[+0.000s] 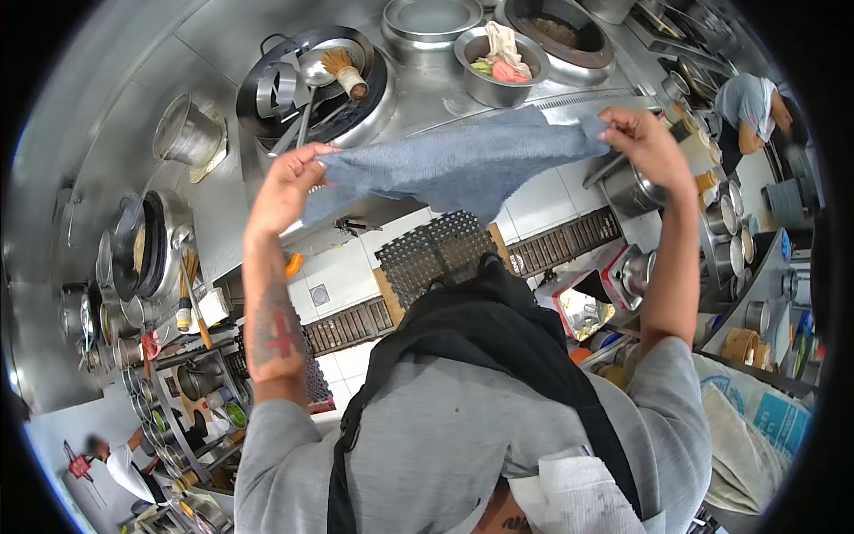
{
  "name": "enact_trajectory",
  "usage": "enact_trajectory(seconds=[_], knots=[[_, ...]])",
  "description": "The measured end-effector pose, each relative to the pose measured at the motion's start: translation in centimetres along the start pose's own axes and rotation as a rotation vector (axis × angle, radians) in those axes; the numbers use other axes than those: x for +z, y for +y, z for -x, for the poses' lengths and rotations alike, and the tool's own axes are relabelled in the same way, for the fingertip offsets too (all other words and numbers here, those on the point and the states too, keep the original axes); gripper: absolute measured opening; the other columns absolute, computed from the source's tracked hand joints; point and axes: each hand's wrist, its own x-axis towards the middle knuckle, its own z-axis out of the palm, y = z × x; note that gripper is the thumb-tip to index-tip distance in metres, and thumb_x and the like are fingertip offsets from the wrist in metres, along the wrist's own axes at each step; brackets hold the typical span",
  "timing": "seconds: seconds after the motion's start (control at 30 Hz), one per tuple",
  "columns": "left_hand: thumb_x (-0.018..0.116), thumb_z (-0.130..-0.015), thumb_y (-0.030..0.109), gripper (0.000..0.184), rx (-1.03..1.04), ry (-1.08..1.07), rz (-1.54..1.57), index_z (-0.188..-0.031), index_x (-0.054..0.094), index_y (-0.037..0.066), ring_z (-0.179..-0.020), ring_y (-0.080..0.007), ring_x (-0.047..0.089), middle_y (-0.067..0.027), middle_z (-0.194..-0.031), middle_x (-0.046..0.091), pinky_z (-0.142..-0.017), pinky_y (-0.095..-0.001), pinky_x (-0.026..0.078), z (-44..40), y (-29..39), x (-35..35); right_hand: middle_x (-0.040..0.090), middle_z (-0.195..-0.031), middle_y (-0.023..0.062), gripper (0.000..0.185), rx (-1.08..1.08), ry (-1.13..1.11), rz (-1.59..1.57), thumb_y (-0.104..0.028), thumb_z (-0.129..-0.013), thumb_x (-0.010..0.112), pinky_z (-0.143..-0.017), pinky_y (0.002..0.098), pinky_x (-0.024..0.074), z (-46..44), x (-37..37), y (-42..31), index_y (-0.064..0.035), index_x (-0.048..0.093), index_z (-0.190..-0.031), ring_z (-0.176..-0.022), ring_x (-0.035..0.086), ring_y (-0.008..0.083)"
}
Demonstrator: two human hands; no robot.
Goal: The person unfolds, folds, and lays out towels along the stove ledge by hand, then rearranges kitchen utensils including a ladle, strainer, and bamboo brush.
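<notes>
A blue-grey cloth [445, 160] is stretched out in the air between my two hands, in front of the steel counter. My left hand [286, 182] pinches one end of it, with the fingers closed on the edge. At the other end, my right hand [645, 142] grips a corner between thumb and fingers. The middle of the cloth sags, and its lower edge hangs over the floor mat. Just beyond my left hand is a wok [374, 93] holding a ladle [316, 67] and a bamboo brush [342, 71].
On the steel counter [427, 89] stand a bowl with cloths [485, 87], a lidded pot [418, 44] and a second wok [556, 31]. A tilted pot [187, 129] is at left. A perforated mat [440, 254] lies on the floor. Other people [747, 111] are at right and lower left.
</notes>
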Motion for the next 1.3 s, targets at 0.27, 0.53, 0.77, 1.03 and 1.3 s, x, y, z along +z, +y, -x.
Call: enact_trajectory(seconds=[0.27,0.53,0.77,1.03,1.3], knots=[[0.037,-0.101,0.065,0.075,0.269,-0.232,0.896,-0.133,0.055,0.0,-0.124,-0.0289,0.057,-0.0158,-0.131,0.062,-0.108,-0.0512,0.04,-7.2,9.5,0.1,0.062,-0.124,0.0079,0.054,-0.527,-0.095,-1.141,-0.043,-0.103,0.051,-0.102,0.0362,0.0453,-6.0,-4.2,-1.5,-0.0004,0.054,-0.136,-0.113,0.057,0.0186],[0.067,-0.098,0.031,0.05,-0.064,-0.226,0.531,-0.134,0.056,-0.002,-0.119,-0.0182,0.059,-0.0098,-0.129,0.064,-0.103,-0.0362,0.046,0.0,0.0,9.3,0.068,-0.113,0.0055,0.025,0.042,0.1,-1.018,-0.015,-0.098,0.063,-0.093,0.0328,0.0488,-3.3,9.3,3.7,-0.0005,0.064,-0.118,-0.104,0.064,0.016],[0.065,-0.099,0.032,0.035,-0.075,0.242,0.474,-0.102,0.069,-0.002,-0.087,-0.0125,0.065,-0.0043,-0.096,0.071,-0.075,-0.03,0.052,1.5,0.3,3.7,0.065,-0.123,0.0141,0.037,-0.078,-0.055,-0.981,-0.02,-0.1,0.062,-0.1,0.0371,0.0484,-9.5,7.2,3.2,0.0038,0.057,-0.128,-0.113,0.063,0.0226],[0.062,-0.101,0.029,0.028,0.187,0.362,0.269,-0.102,0.075,0.004,-0.076,-0.0077,0.061,0.0004,-0.089,0.071,-0.068,-0.0277,0.049,3.1,3.7,0.5,0.065,-0.123,0.0139,0.036,-0.194,-0.103,-0.954,-0.019,-0.1,0.063,-0.1,0.0381,0.0488,-14.2,6.7,0.9,0.0042,0.057,-0.127,-0.112,0.062,0.0228],[0.077,-0.089,0.032,0.035,0.187,0.579,-0.028,-0.067,0.068,0.006,-0.061,-0.0066,0.05,0.0044,-0.067,0.057,-0.055,-0.0271,0.041,1.6,7.2,-3.5,0.065,-0.125,0.006,0.031,-0.069,0.077,-0.813,-0.015,-0.098,0.064,-0.098,0.0382,0.0457,-17.6,3.8,-0.9,-0.0023,0.062,-0.126,-0.116,0.059,0.0172]])
